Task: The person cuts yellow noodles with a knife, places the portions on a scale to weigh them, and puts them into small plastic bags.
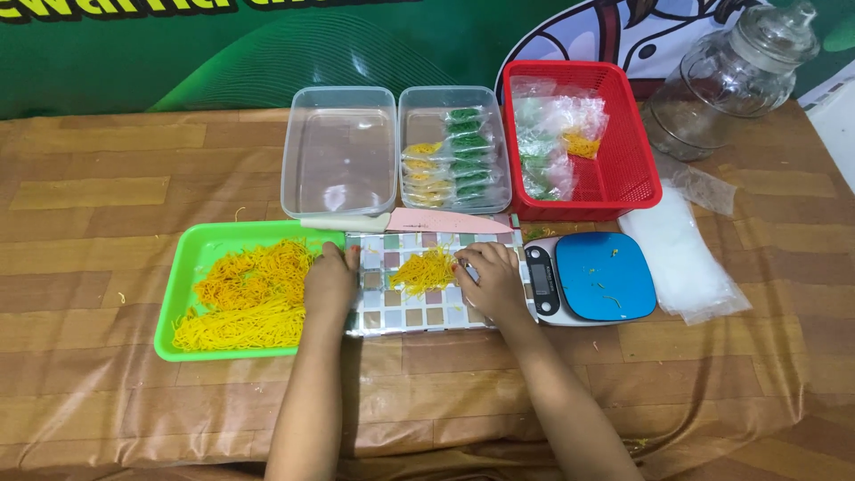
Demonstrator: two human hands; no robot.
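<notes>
a small heap of yellow noodles (425,270) lies on the checkered board (419,312) between both hands; left hand (329,283) rests flat, open, right hand (488,278) curled beside it, grip unclear. far clear tub (454,151) holds filled packets, while the green tray (183,294) looks heaped, so much seems left.

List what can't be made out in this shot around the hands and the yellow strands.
- Right hand: head view; fingers curled under, so what they pinch, if anything, is hidden.
- Left hand: covers the tray edge; contact with the strands is unclear.
- Scale: display too small to read.
- Knife: edge too small to judge.
- Red basket: bag contents blurred by plastic.
- Jar: contents unclear through glare.
</notes>
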